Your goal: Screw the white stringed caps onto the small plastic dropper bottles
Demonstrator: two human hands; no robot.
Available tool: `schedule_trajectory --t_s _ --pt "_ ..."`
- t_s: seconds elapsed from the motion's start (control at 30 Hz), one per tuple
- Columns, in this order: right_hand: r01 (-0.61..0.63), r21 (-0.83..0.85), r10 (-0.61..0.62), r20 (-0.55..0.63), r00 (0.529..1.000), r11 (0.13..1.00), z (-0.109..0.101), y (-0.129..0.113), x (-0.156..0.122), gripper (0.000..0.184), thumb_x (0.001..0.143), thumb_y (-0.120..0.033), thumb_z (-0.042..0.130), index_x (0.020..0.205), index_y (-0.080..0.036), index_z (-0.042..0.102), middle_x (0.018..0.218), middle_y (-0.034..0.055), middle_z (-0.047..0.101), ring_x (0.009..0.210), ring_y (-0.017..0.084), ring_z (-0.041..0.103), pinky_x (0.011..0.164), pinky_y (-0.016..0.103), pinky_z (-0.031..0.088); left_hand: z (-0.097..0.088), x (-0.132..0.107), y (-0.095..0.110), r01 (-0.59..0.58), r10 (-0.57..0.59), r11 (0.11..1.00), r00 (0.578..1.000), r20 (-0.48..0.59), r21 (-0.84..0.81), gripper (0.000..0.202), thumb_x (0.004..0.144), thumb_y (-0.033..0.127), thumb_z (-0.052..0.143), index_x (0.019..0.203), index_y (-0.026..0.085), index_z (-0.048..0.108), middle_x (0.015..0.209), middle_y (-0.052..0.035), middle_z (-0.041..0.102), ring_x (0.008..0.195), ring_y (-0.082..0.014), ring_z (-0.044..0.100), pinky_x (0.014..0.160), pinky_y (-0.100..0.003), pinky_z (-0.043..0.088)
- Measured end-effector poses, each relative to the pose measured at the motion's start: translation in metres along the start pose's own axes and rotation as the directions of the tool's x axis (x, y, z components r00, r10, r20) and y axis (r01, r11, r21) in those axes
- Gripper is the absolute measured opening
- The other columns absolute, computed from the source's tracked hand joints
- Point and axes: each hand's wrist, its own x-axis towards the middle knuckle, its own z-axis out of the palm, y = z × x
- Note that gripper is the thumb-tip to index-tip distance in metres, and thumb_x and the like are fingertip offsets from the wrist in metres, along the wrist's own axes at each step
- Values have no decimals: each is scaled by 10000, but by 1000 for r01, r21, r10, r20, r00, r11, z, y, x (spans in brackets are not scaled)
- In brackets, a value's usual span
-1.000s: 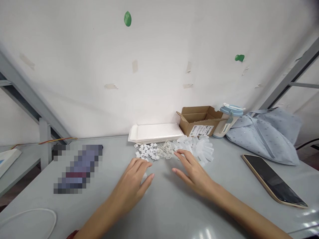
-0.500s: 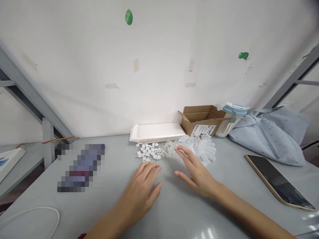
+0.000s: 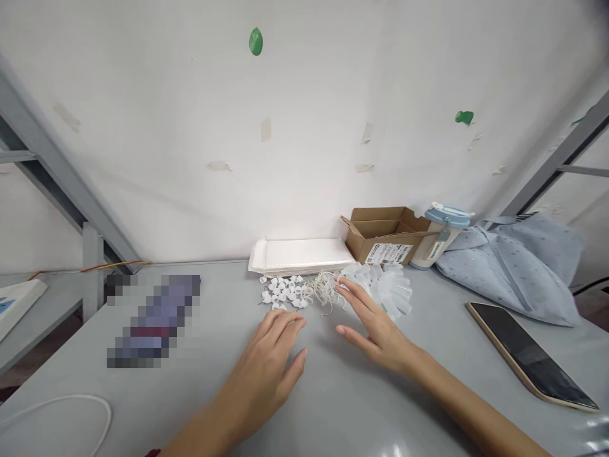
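Observation:
My left hand (image 3: 271,365) lies flat on the grey table (image 3: 333,406), fingers stretched out and holding nothing, just short of a heap of small white caps (image 3: 281,294). My right hand (image 3: 375,324) is also open, its fingertips reaching into a tangle of thin white strings (image 3: 323,289). Beside that hand, on its far right, sits a pile of clear plastic tubes (image 3: 392,289).
A stack of white trays (image 3: 299,255) stands against the wall, with an open cardboard box (image 3: 383,235) and a blue-lidded cup (image 3: 440,235) to its right. A light blue cloth (image 3: 514,263) and a phone (image 3: 530,354) lie at the right. A white cable (image 3: 57,412) loops at near left.
My left hand has slid forward and right toward the caps. My right hand's fingers have moved onto the strings. The view has shifted slightly.

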Motion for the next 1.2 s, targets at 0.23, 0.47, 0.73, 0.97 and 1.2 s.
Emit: schedule_trajectory --t_s 0.23,0.47,0.73,0.97,1.2 --pt "-18 279 -1 68 998 960 -1 -24 -5 584 901 -358 478 1424 -250 242 1493 132 256 1377 255 237 1067 477 311 0 0 3 29 -29 997 1000 5 -65 411 882 187 456 1291 208 433 1274 -104 519 1188 -259 443 967 -448 456" --pt "68 319 -138 201 970 945 7 -44 -10 734 838 -323 566 1435 -186 161 1504 193 192 1389 246 190 1063 464 317 -3 3 10 13 -19 988 999 -37 -151 471 886 169 436 1347 225 353 1291 -95 520 1201 -228 448 976 -418 457" --pt "56 280 -132 260 957 958 6 -47 -11 714 797 -278 579 1409 -125 244 1485 214 235 1385 265 180 1053 456 343 0 2 9 -38 33 990 999 -44 -133 460 881 146 432 1325 265 420 1263 -82 532 1189 -240 455 969 -429 461" --pt "43 290 -127 277 953 956 4 -48 -13 649 809 -289 563 1380 -142 291 1496 190 217 1379 245 222 1047 438 368 1 2 7 0 -8 994 998 -70 -113 421 874 163 458 1292 205 431 1184 -94 573 1140 -230 490 945 -396 483" --pt "94 298 -159 204 966 950 1 -46 -7 451 850 -251 515 1281 -159 415 1470 145 313 1340 210 330 1038 412 396 -5 6 10 5 -19 992 994 -109 -128 350 875 161 447 1221 199 484 1117 -87 604 1076 -215 539 897 -365 506"
